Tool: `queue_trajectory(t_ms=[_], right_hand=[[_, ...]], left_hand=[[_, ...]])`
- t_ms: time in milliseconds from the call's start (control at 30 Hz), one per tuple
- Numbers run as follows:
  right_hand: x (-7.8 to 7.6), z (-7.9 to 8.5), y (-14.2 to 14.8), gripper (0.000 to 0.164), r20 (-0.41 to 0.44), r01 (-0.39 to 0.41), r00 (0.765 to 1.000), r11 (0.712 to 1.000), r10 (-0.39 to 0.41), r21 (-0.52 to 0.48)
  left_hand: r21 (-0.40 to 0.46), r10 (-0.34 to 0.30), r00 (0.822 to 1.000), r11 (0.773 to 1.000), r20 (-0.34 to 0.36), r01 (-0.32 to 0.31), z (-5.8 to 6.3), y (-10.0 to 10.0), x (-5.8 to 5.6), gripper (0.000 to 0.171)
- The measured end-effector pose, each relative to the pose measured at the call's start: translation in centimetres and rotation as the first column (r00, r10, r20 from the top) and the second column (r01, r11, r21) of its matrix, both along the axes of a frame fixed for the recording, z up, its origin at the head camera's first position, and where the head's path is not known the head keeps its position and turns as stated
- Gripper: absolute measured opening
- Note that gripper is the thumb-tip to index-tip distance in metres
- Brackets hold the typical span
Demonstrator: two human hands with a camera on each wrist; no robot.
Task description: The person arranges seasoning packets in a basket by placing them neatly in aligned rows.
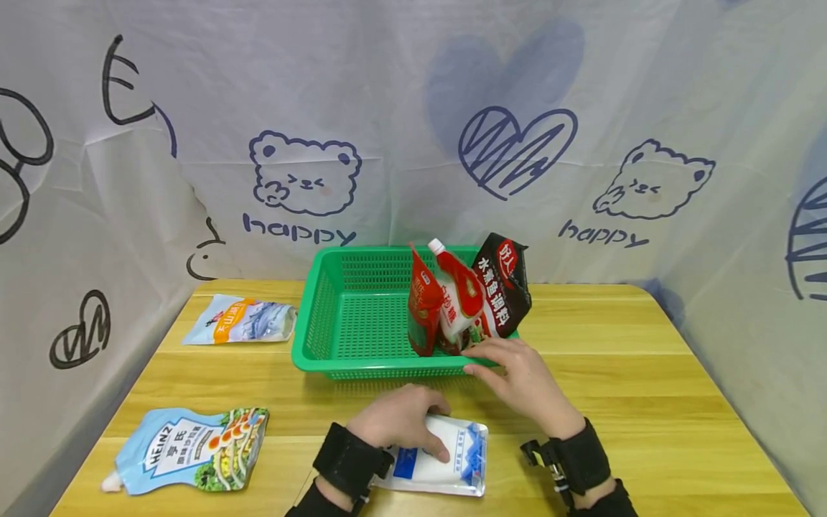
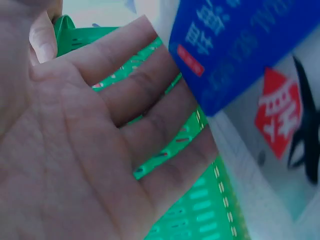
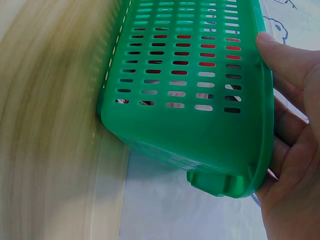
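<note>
My left hand (image 1: 397, 416) holds a white and blue salt packet (image 1: 464, 459) low over the table in front of the basket, thumb across its face. In the left wrist view the fingers reach behind the packet (image 2: 235, 55). The thumb is hidden there. My right hand (image 1: 517, 380) grips the near right rim of a green plastic basket (image 1: 368, 364). The right wrist view has the thumb on one side of the rim and the fingers on the other. Inside the basket's right half stand a red pouch (image 1: 424, 305), a red and white capped pouch (image 1: 460, 294) and a black seasoning packet (image 1: 500, 283).
On the wooden table (image 1: 646, 402), a light blue Heinz pouch (image 1: 194, 449) lies at the front left. A blue, white and orange packet (image 1: 242, 319) lies left of the basket. White printed cloth (image 1: 400, 143) hangs behind the table and along its sides.
</note>
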State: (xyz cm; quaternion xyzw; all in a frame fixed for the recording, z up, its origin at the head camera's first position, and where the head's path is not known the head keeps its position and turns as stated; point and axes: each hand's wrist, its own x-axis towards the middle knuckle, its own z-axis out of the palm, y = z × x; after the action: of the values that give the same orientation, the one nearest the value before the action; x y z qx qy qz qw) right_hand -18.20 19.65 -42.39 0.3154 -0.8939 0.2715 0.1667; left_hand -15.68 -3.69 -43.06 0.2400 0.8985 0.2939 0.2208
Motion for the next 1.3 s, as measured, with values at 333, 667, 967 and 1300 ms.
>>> queue_trajectory(t_ms=[333,667,967,1300], right_hand=[[0.1,0.1,0.0,0.024,0.004,0.0,1.0,1.0,0.0,0.002],[0.0,0.0,0.0,0.023,0.009,-0.001,1.0,1.0,0.001,0.002],[0.0,-0.1,0.1,0.024,0.002,-0.003,1.0,1.0,0.003,-0.011],[-0.1,-0.2,0.0,0.023,0.019,0.008,1.0,1.0,-0.008,-0.009]], left_hand=[[-0.036,-0.026,1.0,0.999,-0.017,0.026,0.0,0.6,0.3,0.044],[-0.039,-0.044,0.999,0.998,-0.022,0.044,0.3,0.8,0.6,0.041],[-0.058,-0.103,0.987,0.994,-0.12,0.097,1.2,0.8,0.8,0.041],[-0.013,-0.085,0.978,0.996,-0.19,0.084,3.0,-0.5,0.9,0.039]])
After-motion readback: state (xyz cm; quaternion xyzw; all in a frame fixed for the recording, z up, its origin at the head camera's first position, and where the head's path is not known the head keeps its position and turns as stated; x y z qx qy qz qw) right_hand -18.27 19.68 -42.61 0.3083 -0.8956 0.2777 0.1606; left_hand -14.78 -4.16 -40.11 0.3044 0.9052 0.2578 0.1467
